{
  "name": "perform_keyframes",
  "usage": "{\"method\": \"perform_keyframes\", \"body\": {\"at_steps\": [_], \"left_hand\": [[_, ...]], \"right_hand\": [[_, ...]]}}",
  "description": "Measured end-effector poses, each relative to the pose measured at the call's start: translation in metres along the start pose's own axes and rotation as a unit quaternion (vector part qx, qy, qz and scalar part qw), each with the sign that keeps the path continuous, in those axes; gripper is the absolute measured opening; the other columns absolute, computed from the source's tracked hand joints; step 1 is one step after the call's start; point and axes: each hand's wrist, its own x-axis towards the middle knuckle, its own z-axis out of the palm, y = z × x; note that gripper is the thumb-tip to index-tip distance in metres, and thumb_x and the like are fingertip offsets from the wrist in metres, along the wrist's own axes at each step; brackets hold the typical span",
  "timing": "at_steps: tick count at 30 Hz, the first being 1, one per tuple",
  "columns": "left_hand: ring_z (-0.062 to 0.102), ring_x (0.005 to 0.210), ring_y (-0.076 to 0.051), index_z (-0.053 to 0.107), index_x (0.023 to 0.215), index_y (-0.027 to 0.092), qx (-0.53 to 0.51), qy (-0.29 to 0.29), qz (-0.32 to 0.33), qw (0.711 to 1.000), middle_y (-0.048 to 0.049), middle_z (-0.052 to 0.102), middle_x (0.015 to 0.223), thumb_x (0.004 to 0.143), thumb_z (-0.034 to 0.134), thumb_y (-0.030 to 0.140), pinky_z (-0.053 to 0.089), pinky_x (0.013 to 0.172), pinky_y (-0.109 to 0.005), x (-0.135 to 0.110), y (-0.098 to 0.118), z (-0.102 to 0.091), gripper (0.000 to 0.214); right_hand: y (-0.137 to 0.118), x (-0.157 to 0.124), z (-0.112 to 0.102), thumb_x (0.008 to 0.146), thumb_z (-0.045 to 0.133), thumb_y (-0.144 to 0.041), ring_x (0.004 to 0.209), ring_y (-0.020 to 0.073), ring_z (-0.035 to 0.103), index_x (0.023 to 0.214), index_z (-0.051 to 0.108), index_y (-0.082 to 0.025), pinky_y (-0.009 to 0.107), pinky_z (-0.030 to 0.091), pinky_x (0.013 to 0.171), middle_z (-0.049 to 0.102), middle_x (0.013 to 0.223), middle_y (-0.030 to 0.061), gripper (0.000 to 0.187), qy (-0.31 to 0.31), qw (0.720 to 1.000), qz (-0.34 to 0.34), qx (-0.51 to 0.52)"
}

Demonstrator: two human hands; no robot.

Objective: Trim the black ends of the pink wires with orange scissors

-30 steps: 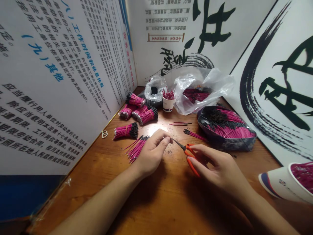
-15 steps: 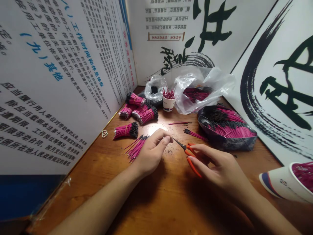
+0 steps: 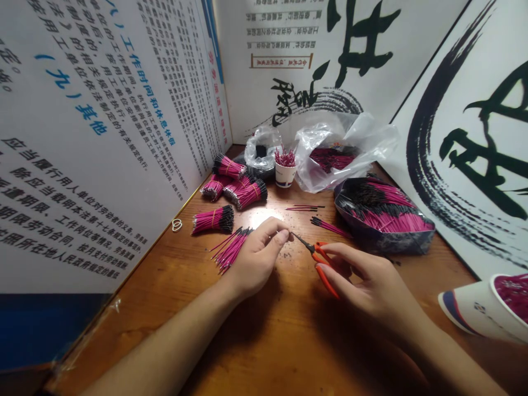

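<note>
My left hand (image 3: pixel 262 250) is closed in a pinch, thumb against forefinger. Whatever lies between its fingertips is too small and hidden to name. In my right hand (image 3: pixel 371 280) are small orange-handled scissors (image 3: pixel 319 257), fingers around the grips. Their thin dark blades point left, with the tips right at my left fingertips. Partly behind my left hand lies a loose fan of pink wires (image 3: pixel 229 252) with black ends. Just beyond it, a wire bundle (image 3: pixel 212 220) is bound with a band. Dark bits are scattered on the wooden table (image 3: pixel 264 341) below the blades.
Several more tied bundles (image 3: pixel 246 191) are piled at the back left, near a paper cup (image 3: pixel 285 175) of wires and clear plastic bags (image 3: pixel 309 170). A dark tray (image 3: pixel 396 242) full of wires stands right. Another cup (image 3: pixel 470 311) lies at the right edge. Printed panels (image 3: pixel 165 110) enclose the table.
Both hands and the scissors hold almost the same pose, the blades still at my left fingertips. The whole view has shifted very slightly.
</note>
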Motion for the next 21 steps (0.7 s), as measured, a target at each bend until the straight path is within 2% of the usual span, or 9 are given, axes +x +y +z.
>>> {"method": "perform_keyframes", "body": {"at_steps": [6, 15, 18, 21], "left_hand": [[0.046, 0.072, -0.013, 0.056, 0.082, 0.017, 0.000, -0.002, 0.004, 1.000, -0.0002, 0.050, 0.075, 0.095, 0.046, 0.031, 0.037, 0.065, -0.025, 0.000, 0.001, 0.000, 0.022], [0.043, 0.069, -0.012, 0.054, 0.083, 0.017, -0.013, -0.008, 0.008, 1.000, 0.0008, 0.048, 0.075, 0.096, 0.045, 0.032, 0.035, 0.063, -0.024, 0.001, -0.001, 0.000, 0.022], [0.044, 0.070, -0.012, 0.054, 0.084, 0.017, 0.029, 0.001, 0.028, 0.999, 0.0013, 0.048, 0.074, 0.096, 0.043, 0.031, 0.036, 0.065, -0.025, 0.001, 0.000, -0.002, 0.022], [0.044, 0.066, -0.012, 0.053, 0.084, 0.018, 0.141, 0.017, 0.052, 0.989, 0.0028, 0.047, 0.070, 0.096, 0.044, 0.030, 0.034, 0.063, -0.025, 0.003, 0.000, -0.007, 0.019]], "right_hand": [[0.002, -0.001, -0.003, 0.091, 0.057, -0.032, 0.060, 0.0140, 0.066, 0.107, 0.070, -0.021, 0.021, 0.050, 0.056, 0.075, 0.081, 0.0027, 0.023, 0.017, 0.999, -0.004, -0.029], [0.001, 0.000, -0.002, 0.090, 0.057, -0.036, 0.054, 0.0128, 0.060, 0.101, 0.068, -0.021, 0.021, 0.046, 0.052, 0.068, 0.067, -0.0009, 0.022, 0.028, 0.999, 0.032, -0.017], [0.010, 0.003, -0.001, 0.090, 0.056, -0.041, 0.055, 0.0138, 0.058, 0.098, 0.066, -0.021, 0.023, 0.045, 0.052, 0.066, 0.067, -0.0010, 0.024, 0.023, 0.998, 0.064, -0.016], [0.025, 0.007, 0.000, 0.092, 0.050, -0.043, 0.055, 0.0153, 0.059, 0.084, 0.060, -0.021, 0.024, 0.045, 0.051, 0.065, 0.065, -0.0005, 0.025, 0.017, 0.993, 0.118, -0.017]]}}
